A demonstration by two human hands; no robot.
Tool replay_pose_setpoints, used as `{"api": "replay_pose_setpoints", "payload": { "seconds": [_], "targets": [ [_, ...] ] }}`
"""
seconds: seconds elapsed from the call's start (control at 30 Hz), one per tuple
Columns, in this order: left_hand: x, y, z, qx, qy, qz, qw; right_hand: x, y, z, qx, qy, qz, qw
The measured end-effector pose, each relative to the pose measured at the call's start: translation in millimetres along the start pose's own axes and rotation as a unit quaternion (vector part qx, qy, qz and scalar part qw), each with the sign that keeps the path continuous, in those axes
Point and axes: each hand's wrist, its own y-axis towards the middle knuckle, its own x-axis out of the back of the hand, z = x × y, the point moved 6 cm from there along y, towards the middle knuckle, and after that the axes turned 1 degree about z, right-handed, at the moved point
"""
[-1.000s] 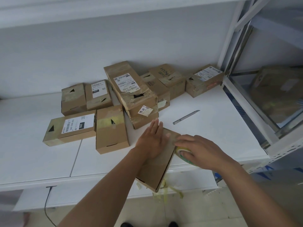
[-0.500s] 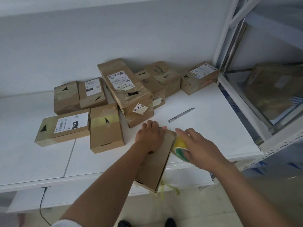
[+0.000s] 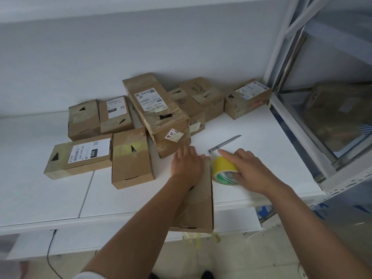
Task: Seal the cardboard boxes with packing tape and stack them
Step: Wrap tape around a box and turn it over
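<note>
At counter (image 3: 261,141) edge: left hand (image 3: 186,165) flat, pressing plain box (image 3: 198,202); right hand (image 3: 248,170) grip curled round yellow tape roll (image 3: 222,167); knife (image 3: 224,146) beyond.

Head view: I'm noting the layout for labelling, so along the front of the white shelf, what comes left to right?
Labelled flat box → plain box with yellow tape → left hand on the overhanging box → yellow tape roll → right hand.
</note>
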Motion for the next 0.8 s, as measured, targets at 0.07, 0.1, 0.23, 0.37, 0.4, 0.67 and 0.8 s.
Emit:
{"api": "replay_pose_setpoints", "payload": {
  "seconds": [0.07,0.1,0.23,0.37,0.4,0.67,0.8],
  "targets": [
    [-1,4,-1,-0.034,-0.028,0.003,0.999,-5,1,-1,-0.002,0.067,-0.007,0.998],
    [-3,5,-1,-0.032,-0.034,0.016,0.999,-7,1,-5,-0.018,0.128,-0.026,0.991],
    [-5,5,-2,-0.011,-0.021,0.023,0.999,-21,-3,-25,-0.091,0.342,-0.092,0.931],
    [-6,4,-4,-0.019,-0.014,0.012,1.000,-8,0,-18,-0.033,0.209,-0.070,0.975],
    [-5,4,-3,-0.018,-0.014,0.012,1.000,2,3,-17,-0.022,0.152,-0.063,0.986],
    [-1,3,-4,0.012,-0.024,0.014,1.000,25,-6,-47,-0.083,-0.076,0.090,0.990],
    [0,6,-1,0.015,-0.106,0.019,0.994,35,3,-29,-0.146,-0.144,0.059,0.977]
  ]
}}
